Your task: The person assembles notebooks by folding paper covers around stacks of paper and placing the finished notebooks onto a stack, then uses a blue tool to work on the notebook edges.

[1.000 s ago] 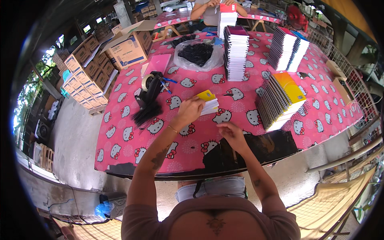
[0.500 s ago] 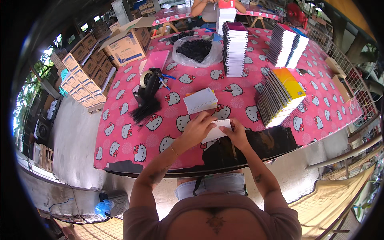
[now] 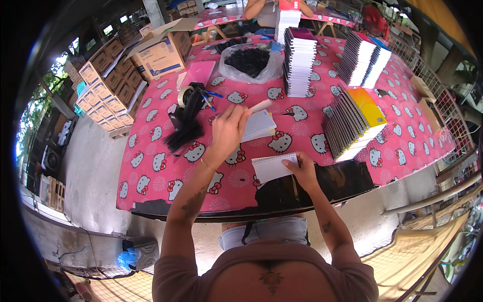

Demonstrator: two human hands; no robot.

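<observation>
My right hand [image 3: 304,170] pinches the right end of a small pad of white punched sheets [image 3: 272,167], thumb on top, low over the table's near edge. Raised to the left, my left hand [image 3: 229,130] is closed on a thin pale piece [image 3: 260,105], seen nearly edge-on, so its kind is unclear. Below and beside that hand lies a stack of white punched sheets [image 3: 259,124] with some yellow showing under it. Black binding coils [image 3: 183,137] lie to the left, near a tape dispenser [image 3: 187,100] and a blue-handled tool [image 3: 211,94].
Coil-bound yellow notebooks [image 3: 358,126] stand at right. Taller notebook stacks [image 3: 300,63] rise farther back, beside a plastic bag of black coils [image 3: 247,63]. A pink folder [image 3: 197,74] and cartons [image 3: 160,53] are at left. Another person's arm [image 3: 255,9] shows across the table.
My left hand has left the pad and moved up and left, now with a thin pale piece in its fingers. The right hand still holds the pad, slightly lower.
</observation>
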